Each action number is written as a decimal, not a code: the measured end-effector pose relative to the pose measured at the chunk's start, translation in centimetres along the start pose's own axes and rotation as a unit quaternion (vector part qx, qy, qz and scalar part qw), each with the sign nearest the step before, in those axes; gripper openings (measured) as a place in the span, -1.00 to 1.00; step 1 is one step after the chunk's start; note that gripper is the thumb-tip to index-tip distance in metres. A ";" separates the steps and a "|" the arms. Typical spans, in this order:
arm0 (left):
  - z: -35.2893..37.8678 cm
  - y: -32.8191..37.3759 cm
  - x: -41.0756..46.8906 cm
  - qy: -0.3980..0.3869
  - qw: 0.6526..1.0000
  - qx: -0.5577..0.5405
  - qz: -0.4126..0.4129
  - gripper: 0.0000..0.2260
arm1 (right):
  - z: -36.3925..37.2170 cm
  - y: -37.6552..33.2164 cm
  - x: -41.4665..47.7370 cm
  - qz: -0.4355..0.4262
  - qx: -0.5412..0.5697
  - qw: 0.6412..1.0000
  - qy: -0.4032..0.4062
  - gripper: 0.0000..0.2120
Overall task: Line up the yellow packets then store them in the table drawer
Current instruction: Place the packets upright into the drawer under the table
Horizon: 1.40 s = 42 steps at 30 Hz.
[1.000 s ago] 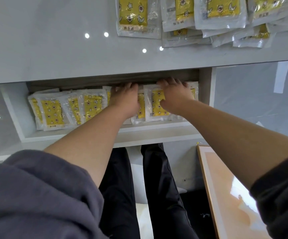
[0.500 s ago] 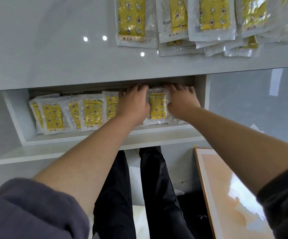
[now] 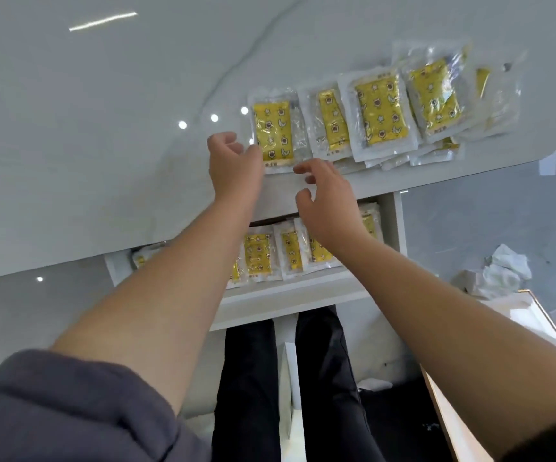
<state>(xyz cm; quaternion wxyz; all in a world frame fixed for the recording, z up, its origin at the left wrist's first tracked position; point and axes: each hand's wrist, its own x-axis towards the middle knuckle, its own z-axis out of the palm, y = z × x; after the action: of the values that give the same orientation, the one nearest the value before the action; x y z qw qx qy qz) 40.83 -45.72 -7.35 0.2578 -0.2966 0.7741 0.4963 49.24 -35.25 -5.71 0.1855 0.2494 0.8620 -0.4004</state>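
The leftmost packet (image 3: 271, 131) of the overlapping row on the counter (image 3: 103, 128) looks to be the one the next move turns on, and it lies just beyond both hands. The left grip (image 3: 233, 165) is at its left edge, fingers loosely curled and holding nothing. One fingertip overlaps the packet's near left corner, but I cannot tell whether it touches or hovers. The right grip (image 3: 326, 195) is likewise released, fingers spread and lightly bent, with its tips just short of the packet's near edge, above the counter's front lip. So the packet sits ahead of both grips, a little right of the left one and a little left of the right one, and the left is nearer. Its long axis runs away from the person, leaning slightly left at the far end, as do its neighbours (image 3: 381, 111) to the right, which have more tucked beneath them. The open drawer (image 3: 303, 293) is below the counter's front edge, under the right forearm, and stored packets (image 3: 258, 255) lie side by side in it, long axes likewise running away from the person. By my judgement the packet should be taken by its long sides and drawn towards the person and down. The slick wrapper may slip or drag the neighbour along.
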 end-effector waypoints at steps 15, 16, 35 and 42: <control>-2.1 2.3 3.0 -0.065 0.989 0.125 0.041 -0.80 | -0.3 -2.0 1.4 0.106 0.110 0.988 -0.006 -0.61; -3.1 2.3 2.6 -0.073 0.991 0.110 0.036 -0.83 | -0.7 -2.3 1.2 0.126 0.160 0.979 0.000 -0.60; 11.2 6.4 -1.7 -0.115 0.989 0.070 -0.058 -0.71 | -16.0 8.4 3.8 0.207 0.366 0.904 -0.081 -0.76; 13.2 6.9 -0.7 -0.073 0.992 0.096 -0.047 -0.70 | -16.6 10.1 5.2 0.213 0.412 0.875 -0.141 -0.58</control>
<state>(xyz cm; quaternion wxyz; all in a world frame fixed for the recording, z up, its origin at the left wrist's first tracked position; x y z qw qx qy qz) 37.80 -31.10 -7.58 0.3637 -0.2701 0.7824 0.4273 48.95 -15.16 -4.33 0.2660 0.4218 0.5102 -0.7008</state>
